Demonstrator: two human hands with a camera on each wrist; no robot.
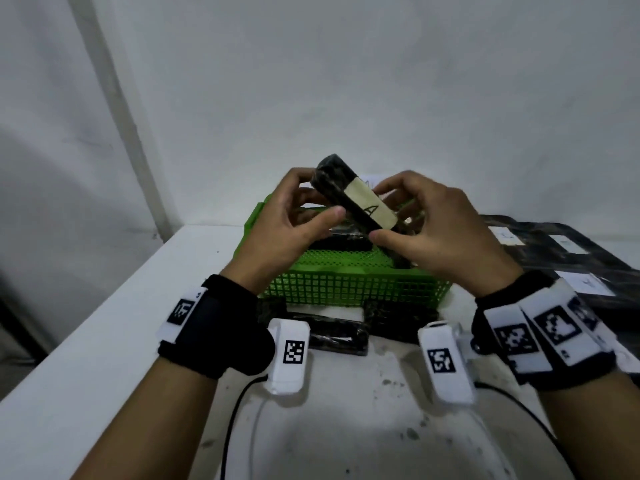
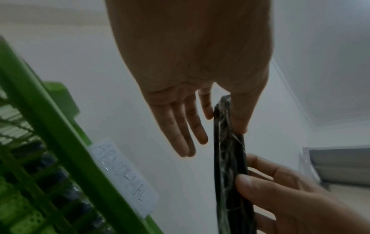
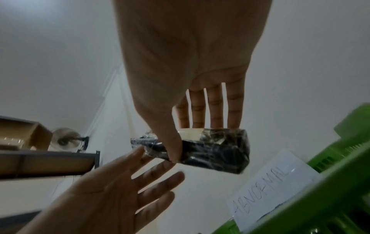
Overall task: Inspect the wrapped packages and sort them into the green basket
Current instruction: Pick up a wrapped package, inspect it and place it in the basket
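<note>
I hold a black wrapped package (image 1: 332, 181) with a tan label marked "A" tilted above the green basket (image 1: 346, 289). My left hand (image 1: 322, 202) pinches the package's left end between thumb and index finger, with the other fingers straight; the left wrist view shows the package (image 2: 228, 158) edge-on in that pinch (image 2: 224, 121). My right hand (image 1: 381, 213) grips the labelled end, thumb below and fingers on top. In the right wrist view the package (image 3: 220, 152) sits between that thumb and those fingers (image 3: 188, 142). A white "ABNORMAL" label (image 3: 274, 190) is on the basket.
More black packages lie inside the basket (image 1: 339, 244) and on the white table in front of it (image 1: 332, 332). Black bags with white labels (image 1: 554, 251) lie at the right. The table's left edge is near. A shelf (image 3: 40, 161) stands off to the left.
</note>
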